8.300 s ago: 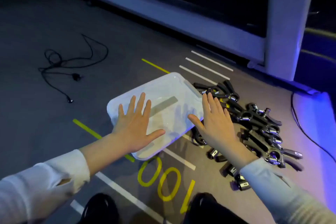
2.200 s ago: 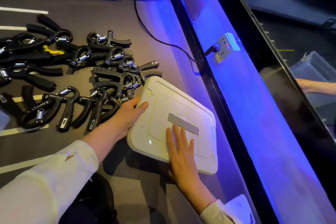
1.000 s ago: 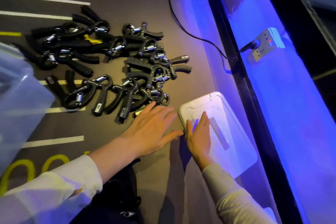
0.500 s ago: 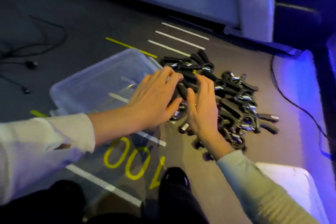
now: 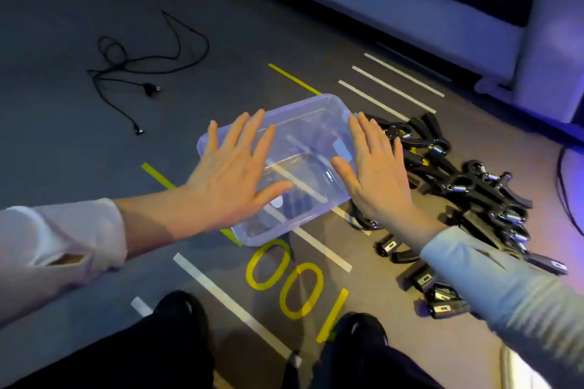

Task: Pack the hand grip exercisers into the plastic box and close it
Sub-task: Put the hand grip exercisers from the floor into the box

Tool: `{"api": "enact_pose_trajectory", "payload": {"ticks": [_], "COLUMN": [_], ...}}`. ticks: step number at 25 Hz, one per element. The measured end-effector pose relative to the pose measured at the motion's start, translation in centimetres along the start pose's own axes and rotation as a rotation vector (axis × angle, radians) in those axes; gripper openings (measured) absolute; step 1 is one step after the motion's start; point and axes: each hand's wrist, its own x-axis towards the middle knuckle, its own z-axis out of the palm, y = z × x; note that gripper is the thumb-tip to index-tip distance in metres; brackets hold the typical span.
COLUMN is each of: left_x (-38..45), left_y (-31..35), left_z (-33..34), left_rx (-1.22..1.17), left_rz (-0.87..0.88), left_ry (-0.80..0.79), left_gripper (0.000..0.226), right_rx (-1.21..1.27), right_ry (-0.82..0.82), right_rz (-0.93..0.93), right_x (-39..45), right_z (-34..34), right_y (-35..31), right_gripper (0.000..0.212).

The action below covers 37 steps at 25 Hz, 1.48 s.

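Head view: the clear plastic box (image 5: 303,136) sits open and empty on the floor at centre frame, its lid not on it; a pale edge at about 5 o'clock, in the bottom corner, may be the lid, though too little shows to be sure. The left hand (image 5: 234,177) and right hand (image 5: 376,174) hover flat over the box, fingers straight and spread, holding nothing, and whether they touch the rim I cannot tell. Judging by this, packing has not begun: the step in hand is setting up the box. The next move calls for reaching toward 3 o'clock, where the hand grip exercisers (image 5: 474,196) lie in a tangled heap just beside the box, and lifting them in. They are black, with metal springs and hooked handles, so they will likely snag on each other
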Motion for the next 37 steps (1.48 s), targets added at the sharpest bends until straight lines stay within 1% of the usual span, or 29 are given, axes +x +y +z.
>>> {"api": "enact_pose_trajectory", "payload": {"ticks": [3, 7, 10, 13, 17, 19, 21, 22, 23, 24, 25, 27, 28, 30, 33, 35, 37], "left_x": [-1.1, -0.9, 0.1, 0.6, 0.9, 1.1, 1.1, 1.2, 1.2, 1.3, 1.4, 1.9, 2.1, 2.5, 2.6, 2.5, 2.5], "left_y": [-1.8, -2.5, -2.0, -1.4, -1.3, -1.4, -1.4, -1.4, -1.4, -1.3, -1.0, 0.3, 1.2, 3.0, 4.6, 4.7, 4.4], "left_z": [2.1, 5.2, 7.0, 8.6, 10.1, 10.0, 9.7, 9.6, 9.4, 9.2, 9.1, 8.9, 8.8, 8.6, 9.4, 10.5, 11.7], "left_rx": [-0.026, -0.058, -0.085, -0.108, -0.133, -0.180, -0.241, -0.271, -0.299, -0.325, -0.355, -0.418, -0.448, -0.483, -0.459, -0.447, -0.455], "left_rz": [-0.053, -0.131, -0.113, -0.039, 0.030, 0.044, 0.071, 0.097, 0.130, 0.164, 0.199, 0.276, 0.311, 0.378, 0.463, 0.468, 0.461], "left_ry": [-0.025, -0.089, -0.089, -0.106, -0.127, -0.100, -0.047, -0.025, -0.011, -0.006, -0.009, -0.024, -0.037, -0.064, -0.076, -0.107, -0.133], "left_gripper": [0.099, 0.100, 0.102, 0.098, 0.088, 0.078, 0.070, 0.067, 0.065, 0.065, 0.063, 0.059, 0.058, 0.061, 0.061, 0.059, 0.058], "right_rx": [-0.059, -0.103, -0.104, -0.088, -0.017, 0.139, 0.319, 0.356, 0.341, 0.287, 0.219, 0.122, 0.100, 0.048, -0.076, -0.141, -0.168], "right_ry": [-0.070, -0.156, -0.182, -0.183, -0.145, -0.060, 0.089, 0.134, 0.125, 0.057, -0.046, -0.227, -0.276, -0.311, -0.355, -0.374, -0.385], "right_rz": [0.024, 0.071, 0.089, 0.107, 0.110, 0.125, 0.276, 0.388, 0.491, 0.574, 0.634, 0.696, 0.708, 0.674, 0.570, 0.548, 0.574], "right_x": [0.7, 0.2, -0.1, -0.2, -0.4, -0.7, -2.0, -3.2, -4.7, -6.4, -8.3, -11.6, -12.8, -14.2, -14.6, -14.3, -13.7], "right_z": [1.7, 3.9, 5.2, 6.2, 6.6, 6.8, 7.4, 7.9, 8.5, 9.1, 9.7, 10.6, 10.8, 10.9, 10.8, 10.7, 10.6], "right_y": [0.4, 1.9, 3.2, 3.7, 3.8, 4.3, 5.9, 7.2, 8.7, 10.3, 11.9, 14.4, 15.1, 15.8, 16.3, 16.7, 17.2], "right_gripper": [0.083, 0.087, 0.087, 0.084, 0.080, 0.075, 0.069, 0.068, 0.068, 0.068, 0.067, 0.067, 0.067, 0.065, 0.062, 0.060, 0.060]}}
